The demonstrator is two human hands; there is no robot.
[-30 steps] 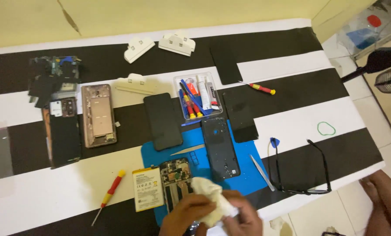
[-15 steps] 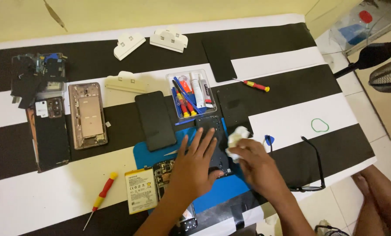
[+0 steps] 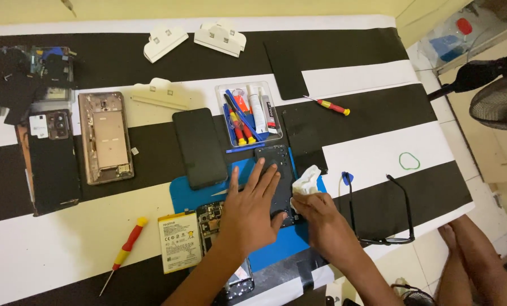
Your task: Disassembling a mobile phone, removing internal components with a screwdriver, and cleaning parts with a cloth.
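My left hand [image 3: 252, 205] lies flat with fingers spread on a dark phone back cover [image 3: 278, 170], which rests on a blue work mat [image 3: 186, 191]. My right hand [image 3: 317, 214] pinches a crumpled white cloth [image 3: 307, 182] and presses it against the cover's right edge. An opened phone body with its circuit board [image 3: 211, 218] lies under my left wrist. Beside it sits a white phone battery [image 3: 179, 241].
A clear tray of small tools [image 3: 247, 113], a black phone screen [image 3: 199, 147], a gold phone frame [image 3: 105, 137], two red-and-yellow screwdrivers [image 3: 126, 250] [image 3: 331, 106], black glasses [image 3: 382, 211], a green rubber band [image 3: 409, 161] and white plastic holders [image 3: 220, 38] lie on the striped table. A fan [image 3: 499, 96] stands at right.
Both hands have moved from the near table edge up onto the back cover. The left hand now lies flat on it and the cloth has come to the cover's right edge.
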